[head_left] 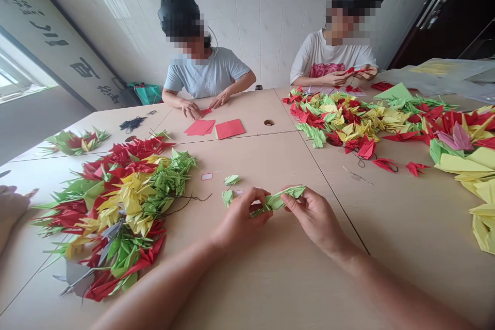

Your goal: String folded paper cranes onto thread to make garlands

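Observation:
Between my two hands stretches a piece of folded light-green paper, held just above the table. The fingers of my left hand are closed on its left end. My right hand pinches the right end, with the thumb on top. Beyond my left hand lie two small folded green paper pieces, one at the back and one nearer. To the left spreads a large heap of red, yellow and green folded paper cranes with dark thread trailing from it.
Across the table, one person presses red paper near red sheets; another person handles red folded paper. More paper cranes cover the right side. A needle-like metal tool lies nearer. Another person's hand shows at far left.

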Action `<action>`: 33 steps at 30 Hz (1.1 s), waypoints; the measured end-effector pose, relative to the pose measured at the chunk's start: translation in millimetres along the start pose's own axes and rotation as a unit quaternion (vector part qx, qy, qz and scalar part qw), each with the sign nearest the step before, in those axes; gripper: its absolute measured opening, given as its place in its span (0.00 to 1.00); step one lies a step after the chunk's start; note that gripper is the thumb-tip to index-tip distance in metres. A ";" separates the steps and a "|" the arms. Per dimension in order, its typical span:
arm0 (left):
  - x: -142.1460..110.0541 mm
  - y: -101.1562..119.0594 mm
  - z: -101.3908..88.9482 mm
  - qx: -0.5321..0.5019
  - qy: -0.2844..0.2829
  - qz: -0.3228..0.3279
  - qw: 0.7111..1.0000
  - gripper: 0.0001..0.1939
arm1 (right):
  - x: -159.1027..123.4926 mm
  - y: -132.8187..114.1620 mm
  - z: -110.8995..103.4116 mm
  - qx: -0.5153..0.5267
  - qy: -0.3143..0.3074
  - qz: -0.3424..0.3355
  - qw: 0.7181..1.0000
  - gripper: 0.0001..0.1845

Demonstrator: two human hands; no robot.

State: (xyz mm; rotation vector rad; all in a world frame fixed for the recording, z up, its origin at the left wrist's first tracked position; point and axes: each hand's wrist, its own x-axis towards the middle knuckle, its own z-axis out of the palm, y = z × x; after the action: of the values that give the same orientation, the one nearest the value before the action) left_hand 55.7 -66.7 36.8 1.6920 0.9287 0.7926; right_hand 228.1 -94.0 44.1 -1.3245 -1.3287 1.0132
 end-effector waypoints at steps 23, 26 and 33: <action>2.1 -0.9 -1.7 -0.098 0.026 -0.046 0.994 0.08 | -0.4 6.0 3.3 0.047 -0.017 0.038 0.998 0.15; 2.9 -0.4 -1.8 -0.111 0.034 -0.054 0.992 0.09 | -0.1 8.5 3.5 0.072 -0.025 0.052 0.996 0.15; 3.6 4.0 -4.1 -0.142 0.040 -0.058 0.987 0.11 | -1.0 5.9 6.5 0.142 -0.052 0.096 0.984 0.16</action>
State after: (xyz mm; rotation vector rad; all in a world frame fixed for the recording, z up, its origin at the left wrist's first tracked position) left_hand 54.8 -62.6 42.0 1.3554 0.9135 0.8756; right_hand 222.8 -94.2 37.0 -1.2096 -1.0964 1.3683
